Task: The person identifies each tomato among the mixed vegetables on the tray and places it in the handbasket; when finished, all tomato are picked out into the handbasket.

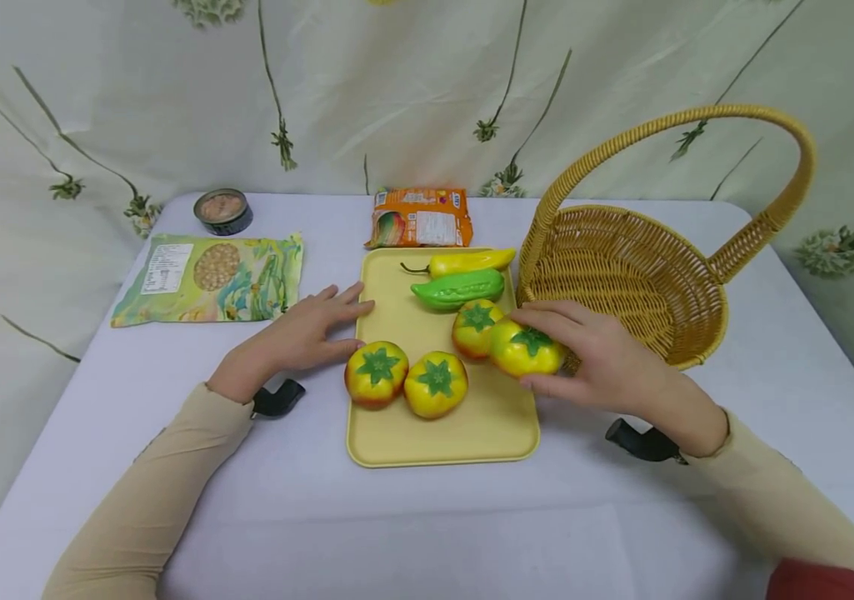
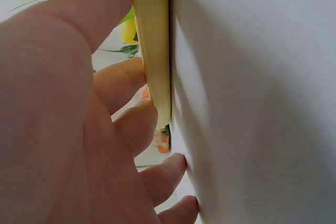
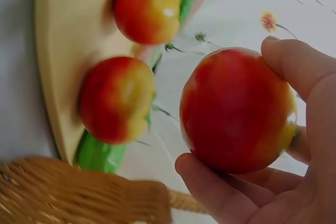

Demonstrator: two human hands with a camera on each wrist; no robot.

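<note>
My right hand (image 1: 599, 358) holds a yellow-and-red tomato (image 3: 236, 111) with a green star-shaped top, thumb on one side and fingers on the other. It is raised over the right edge of the yellow tray (image 1: 412, 446), beside the basket. Another tomato (image 1: 476, 327) sits on the tray just left of the held one. Two more tomatoes (image 1: 436, 384) are side by side near the tray's left edge. My left hand (image 1: 307, 329) lies at that edge with fingers spread, some touching the tray's side. A green pea pod (image 1: 459, 289) and a yellow pepper (image 1: 471, 262) lie at the tray's far end.
A wicker basket (image 1: 696, 333) with a tall arched handle stands right of the tray. Behind the tray is an orange snack packet (image 1: 421, 218). A green bag (image 1: 209, 279) and a small open can (image 1: 223, 212) are at the back left of the white-covered table (image 1: 427, 533).
</note>
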